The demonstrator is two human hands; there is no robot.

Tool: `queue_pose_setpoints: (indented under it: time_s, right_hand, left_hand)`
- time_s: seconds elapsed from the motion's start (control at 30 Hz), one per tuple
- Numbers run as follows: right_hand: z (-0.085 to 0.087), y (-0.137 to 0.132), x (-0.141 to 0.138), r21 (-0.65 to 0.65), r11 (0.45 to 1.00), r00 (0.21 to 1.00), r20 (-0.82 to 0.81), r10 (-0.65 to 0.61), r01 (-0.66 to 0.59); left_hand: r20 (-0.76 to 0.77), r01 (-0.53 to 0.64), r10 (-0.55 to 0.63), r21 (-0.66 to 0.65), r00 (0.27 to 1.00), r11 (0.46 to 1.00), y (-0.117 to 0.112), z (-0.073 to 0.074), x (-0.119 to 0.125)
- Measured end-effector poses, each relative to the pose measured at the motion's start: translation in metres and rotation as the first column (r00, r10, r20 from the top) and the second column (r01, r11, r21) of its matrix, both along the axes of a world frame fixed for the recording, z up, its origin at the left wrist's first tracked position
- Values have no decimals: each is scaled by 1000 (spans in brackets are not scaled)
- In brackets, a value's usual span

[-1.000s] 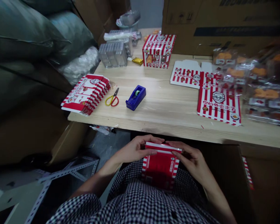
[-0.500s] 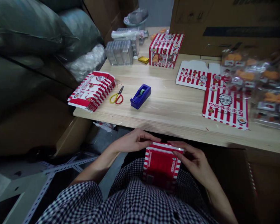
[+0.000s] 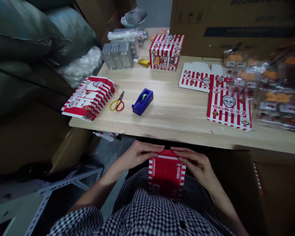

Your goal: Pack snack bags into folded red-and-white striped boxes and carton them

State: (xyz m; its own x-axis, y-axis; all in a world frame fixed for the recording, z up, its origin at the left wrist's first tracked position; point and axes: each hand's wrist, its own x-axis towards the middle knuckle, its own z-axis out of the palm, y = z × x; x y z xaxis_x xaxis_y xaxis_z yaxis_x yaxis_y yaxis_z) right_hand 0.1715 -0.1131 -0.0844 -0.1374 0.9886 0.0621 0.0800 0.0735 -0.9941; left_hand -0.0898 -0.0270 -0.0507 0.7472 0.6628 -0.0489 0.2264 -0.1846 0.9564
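Note:
Both my hands hold a red-and-white striped cardboard food box above my lap, below the table's front edge. My left hand grips its upper left side, with the fingertips at the top edge. My right hand grips the upper right side in the same way. The box's top flap area lies under my fingers, and its red panel faces up toward me. On the table ahead, the nearest things are a blue tape dispenser and yellow-and-red handled scissors.
The wooden table holds a stack of flat striped box blanks, unfolded blanks, a finished box, clear plastic trays and bagged orange snacks. Large cardboard cartons and dark sacks crowd the edges.
My view swung right, then back left. The box now sits squarer between my hands, its top edge more level, and my fingers have closed in along that edge.

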Motion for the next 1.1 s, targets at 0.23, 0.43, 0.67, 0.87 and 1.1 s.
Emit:
queue_pose_setpoints:
  time_s: [0.23, 0.43, 0.67, 0.87, 1.1]
  right_hand:
    - [4, 1, -6, -100, 986, 987, -77, -144, 136]
    - [37, 16, -2, 53, 996, 998, -15, -69, 69]
    - [2, 26, -9, 52, 987, 987, 30, -156, 155]
    - [-11, 34, -8, 68, 971, 972, 34, -231, 228]
    - [-4, 33, -1, 103, 962, 965, 37, -259, 254]
  left_hand:
    - [51, -129, 123, 142, 991, 981, -2, -3, 8]
    - [165, -157, 107, 329, 980, 931, 1, 13, 23]
    - [110, -246, 241, 32, 964, 969, 27, 3, 20]
    - [62, -746, 780, 348, 623, 568, 122, -6, -16]
    - [-104, -706, 708, 62, 699, 706, 179, -17, -18]
